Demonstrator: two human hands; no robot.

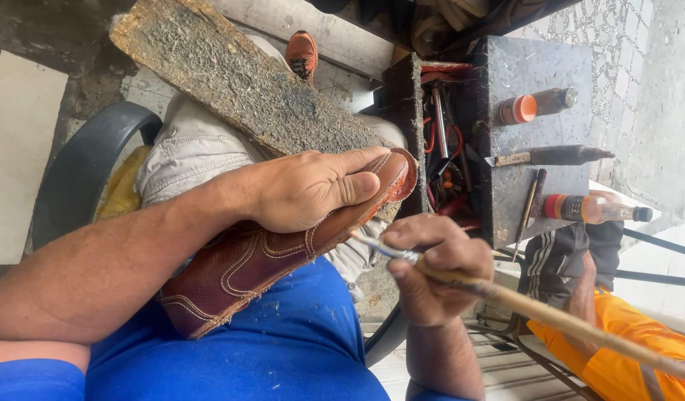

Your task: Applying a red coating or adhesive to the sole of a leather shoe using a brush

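Note:
My left hand (309, 187) presses down on a brown leather shoe (238, 271) with pale stitching, thumb along its toe end. The shoe lies across my lap on blue cloth, its toe resting against a rough wooden board (238, 82). My right hand (435, 267) grips a long thin brush (535, 308) with a wooden handle. The brush tip points at the shoe's sole edge, just below my left thumb.
A dark metal toolbox (535, 70) stands to the right, with glue bottles (591, 209), a knife and pliers on and in it. A person in orange sits at lower right (639, 334). A dark chair arm (83, 167) curves at left. An orange shoe (302, 53) is above.

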